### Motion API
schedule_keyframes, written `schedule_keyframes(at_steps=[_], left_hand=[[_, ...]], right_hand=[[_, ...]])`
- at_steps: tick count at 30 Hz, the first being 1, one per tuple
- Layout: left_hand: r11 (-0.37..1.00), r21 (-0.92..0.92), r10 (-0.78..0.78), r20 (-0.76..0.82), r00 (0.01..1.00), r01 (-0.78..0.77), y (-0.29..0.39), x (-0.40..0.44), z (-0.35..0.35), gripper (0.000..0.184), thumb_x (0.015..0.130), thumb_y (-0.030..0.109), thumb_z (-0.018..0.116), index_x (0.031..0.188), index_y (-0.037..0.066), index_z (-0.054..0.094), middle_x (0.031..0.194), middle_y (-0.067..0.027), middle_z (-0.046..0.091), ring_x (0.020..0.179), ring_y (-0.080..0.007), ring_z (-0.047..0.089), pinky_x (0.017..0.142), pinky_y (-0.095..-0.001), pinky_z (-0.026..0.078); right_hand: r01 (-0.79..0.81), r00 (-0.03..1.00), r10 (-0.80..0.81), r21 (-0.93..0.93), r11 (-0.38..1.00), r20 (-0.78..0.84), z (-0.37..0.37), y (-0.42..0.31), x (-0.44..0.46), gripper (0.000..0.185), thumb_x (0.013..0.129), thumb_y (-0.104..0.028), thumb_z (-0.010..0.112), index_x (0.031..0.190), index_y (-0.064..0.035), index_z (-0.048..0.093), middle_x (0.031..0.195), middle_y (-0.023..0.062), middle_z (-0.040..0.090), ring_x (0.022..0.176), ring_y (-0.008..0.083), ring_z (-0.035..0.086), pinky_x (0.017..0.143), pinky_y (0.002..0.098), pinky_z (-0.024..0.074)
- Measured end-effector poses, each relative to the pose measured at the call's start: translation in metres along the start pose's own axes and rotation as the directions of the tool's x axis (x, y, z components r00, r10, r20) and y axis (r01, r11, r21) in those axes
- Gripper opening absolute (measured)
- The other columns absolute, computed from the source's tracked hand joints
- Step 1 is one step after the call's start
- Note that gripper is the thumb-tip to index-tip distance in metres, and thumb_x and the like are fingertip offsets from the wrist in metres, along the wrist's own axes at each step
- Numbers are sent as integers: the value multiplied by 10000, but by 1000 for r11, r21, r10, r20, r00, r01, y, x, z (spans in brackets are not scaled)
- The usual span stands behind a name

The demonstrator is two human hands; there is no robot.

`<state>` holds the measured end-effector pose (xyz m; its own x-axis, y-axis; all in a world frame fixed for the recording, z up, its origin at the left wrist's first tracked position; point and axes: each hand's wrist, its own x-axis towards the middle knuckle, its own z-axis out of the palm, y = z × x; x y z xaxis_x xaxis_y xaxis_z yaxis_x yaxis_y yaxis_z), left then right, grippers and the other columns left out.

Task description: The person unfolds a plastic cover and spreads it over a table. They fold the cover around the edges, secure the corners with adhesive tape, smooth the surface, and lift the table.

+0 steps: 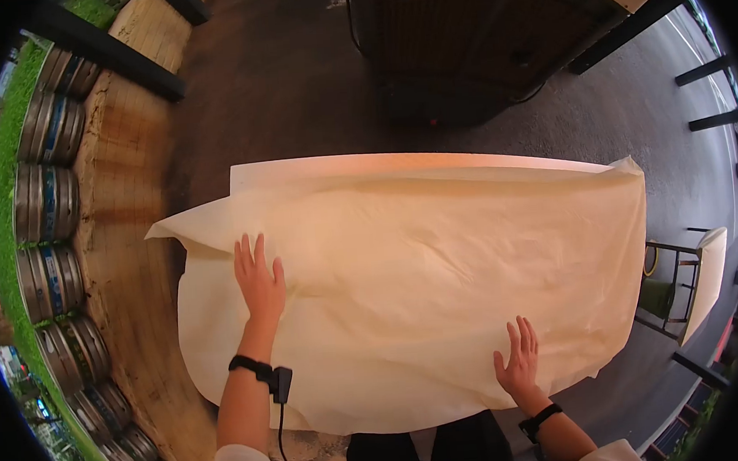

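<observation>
A large cream cloth [388,271] lies over a table, with wrinkles across its middle and its near edge hanging toward my body. Along the far side a strip of the white tabletop [340,166] shows uncovered. My left hand [260,279] rests on or just over the left part of the cloth, fingers apart and holding nothing. Near the cloth's front right, my right hand [519,361] is also spread, palm down, at the cloth's surface. The cloth's far left corner sticks out past the table. Both wrists wear black bands.
Metal kegs [46,199] line the left side beside a wooden ledge [125,245]. A large dark unit [468,47] stands beyond the table. At the right is a chair [702,282] with a pale panel. Black posts stand around the edges. A cable hangs from my left wrist.
</observation>
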<state>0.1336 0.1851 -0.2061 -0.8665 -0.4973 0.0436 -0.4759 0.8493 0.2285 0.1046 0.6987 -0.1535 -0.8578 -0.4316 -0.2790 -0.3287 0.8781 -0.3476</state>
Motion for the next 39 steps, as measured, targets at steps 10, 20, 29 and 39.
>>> schedule_keyframes(at_steps=[10, 20, 29, 39], left_hand=[[988, 134, 54, 127, 990, -71, -66, 140, 64, 601, 975, 296, 521, 1506, 104, 318, 1599, -192, 186, 1466, -427, 154, 1167, -582, 183], [994, -11, 110, 191, 975, -110, -92, 206, 72, 354, 1005, 308, 471, 1143, 10, 603, 1208, -216, 572, 1142, -419, 501, 965, -502, 407], [953, -251, -80, 330, 941, 169, -204, 243, 107, 508, 1038, 387, 384, 1243, -30, 591, 1241, -236, 610, 1186, -392, 550, 1010, -423, 415], [977, -144, 129, -182, 975, -156, -101, 203, 53, 552, 1025, 327, 414, 1453, -17, 368, 1498, -197, 401, 1377, -368, 380, 1137, -435, 279]], right_hand=[[-202, 979, 202, -14, 979, 15, 55, -59, 34, 666, 881, -209, 573, 1469, 10, 351, 1545, 280, 273, 1436, 458, 243, 1166, 543, 197], [-239, 969, 242, 55, 970, -52, 63, -63, 60, 622, 883, -195, 594, 1445, -16, 395, 1544, 263, 285, 1435, 442, 251, 1172, 520, 203], [-321, 941, 328, 87, 943, -84, 72, -72, 33, 682, 886, -250, 623, 1483, -57, 355, 1568, 244, 246, 1466, 400, 214, 1178, 549, 163], [-378, 905, 399, 148, 914, -149, 99, -74, 40, 701, 902, -241, 594, 1505, -40, 300, 1589, 246, 184, 1488, 400, 143, 1190, 558, 83]])
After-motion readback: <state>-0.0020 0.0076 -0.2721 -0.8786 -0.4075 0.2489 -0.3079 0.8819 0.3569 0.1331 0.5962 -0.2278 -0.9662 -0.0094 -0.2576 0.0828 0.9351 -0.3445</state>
